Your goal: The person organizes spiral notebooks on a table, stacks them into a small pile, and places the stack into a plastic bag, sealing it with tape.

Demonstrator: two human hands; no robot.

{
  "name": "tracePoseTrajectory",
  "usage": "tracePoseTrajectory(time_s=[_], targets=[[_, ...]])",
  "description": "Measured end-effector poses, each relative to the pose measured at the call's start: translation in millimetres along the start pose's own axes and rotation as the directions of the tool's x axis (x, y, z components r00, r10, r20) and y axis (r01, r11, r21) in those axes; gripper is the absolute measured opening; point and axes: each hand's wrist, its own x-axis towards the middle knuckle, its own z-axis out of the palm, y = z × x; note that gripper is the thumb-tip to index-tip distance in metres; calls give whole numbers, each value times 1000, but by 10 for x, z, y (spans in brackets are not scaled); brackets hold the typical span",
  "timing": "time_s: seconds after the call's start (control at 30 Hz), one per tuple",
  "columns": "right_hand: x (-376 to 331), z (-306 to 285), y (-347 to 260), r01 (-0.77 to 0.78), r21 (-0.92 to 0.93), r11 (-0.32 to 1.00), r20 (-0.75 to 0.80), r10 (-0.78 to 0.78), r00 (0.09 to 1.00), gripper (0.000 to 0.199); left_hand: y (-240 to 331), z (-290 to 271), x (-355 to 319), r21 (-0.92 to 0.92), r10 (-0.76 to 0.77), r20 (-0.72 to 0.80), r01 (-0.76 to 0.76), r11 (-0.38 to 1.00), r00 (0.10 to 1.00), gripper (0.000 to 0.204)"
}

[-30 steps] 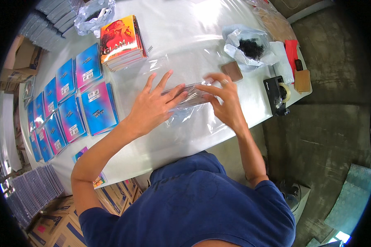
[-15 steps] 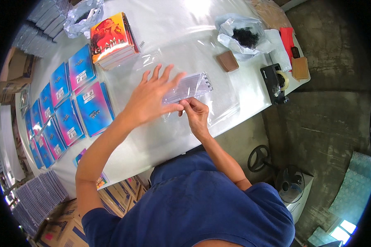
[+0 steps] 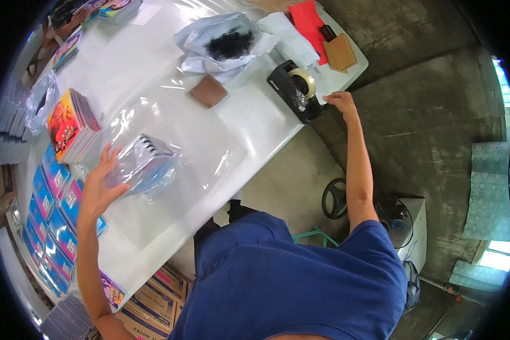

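Observation:
My left hand (image 3: 100, 187) has its thumb and fingers spread round the near-left end of a small bundle of spiral-bound notebooks (image 3: 153, 154), gripping it. Loose clear plastic wraps the bundle, and black binding coils show through on its far side. Over at the table's right edge, my right hand (image 3: 342, 104) is raised beside a black tape dispenser (image 3: 286, 85) with a yellowish roll. Its thumb and forefinger are pinched together. Whatever they hold, possibly a bit of tape, is too small to make out.
Blue-and-pink notebooks (image 3: 56, 226) lie in rows at left, with a red-and-yellow notebook stack (image 3: 65, 127) beyond them. A brown block (image 3: 208, 92) and a plastic bag of black coils (image 3: 229, 45) lie farther back. Another person's hand (image 3: 68, 22) shows at far left.
My right hand has left the plastic-wrapped bundle and reached right, to the tape dispenser. My left hand, raised over the bundle before, now grips its end. The whole view has swung to the right.

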Motion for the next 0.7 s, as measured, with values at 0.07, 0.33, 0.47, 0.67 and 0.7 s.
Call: tracePoseTrajectory(time_s=[0.07,0.33,0.47,0.67,0.7], targets=[[33,52,-219,-144,99,985,287,111,952,27,-26,-8,-70,-12,-49,-7,49,999,999,87],[-121,190,502,-32,858,512,317,-480,818,13,167,-38,-50,29,-118,20,117,993,993,95],[-235,168,805,421,195,886,-36,-422,906,8,147,-36,2,-52,-55,22,56,997,998,89],[-1031,568,-141,379,-263,887,-311,-450,837,11,-78,-23,-14,65,52,-20,-51,997,998,82],[-1353,973,-572,423,202,883,-98,-411,906,11,-62,-6,-22,55,20,-27,-19,998,999,81]])
